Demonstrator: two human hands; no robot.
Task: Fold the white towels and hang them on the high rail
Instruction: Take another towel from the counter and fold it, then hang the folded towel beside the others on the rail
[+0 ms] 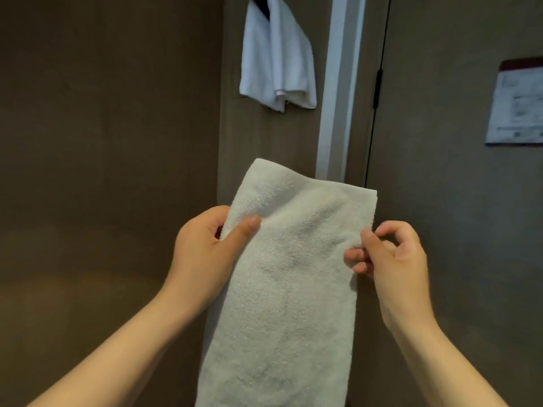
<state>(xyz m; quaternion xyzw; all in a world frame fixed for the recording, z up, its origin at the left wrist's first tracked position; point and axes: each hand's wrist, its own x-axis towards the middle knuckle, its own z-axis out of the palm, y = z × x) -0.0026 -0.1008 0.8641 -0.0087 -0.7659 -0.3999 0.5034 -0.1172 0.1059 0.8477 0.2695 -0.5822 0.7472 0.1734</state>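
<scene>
A white terry towel (291, 277), folded into a long strip, hangs in front of me and runs off the bottom of the frame. My left hand (202, 251) grips its left edge, thumb on top of the cloth. At the right edge my right hand (390, 259) pinches the towel between thumb and fingertips. Another white towel (279, 57) hangs folded high on the wall above, over a dark rail (260, 2) that is mostly cut off by the top of the frame.
Brown wall panels fill the left and middle. A pale vertical frame strip (338, 89) runs beside a dark door (440, 142) with a hinge. A printed notice (517, 104) is fixed to the door at the right.
</scene>
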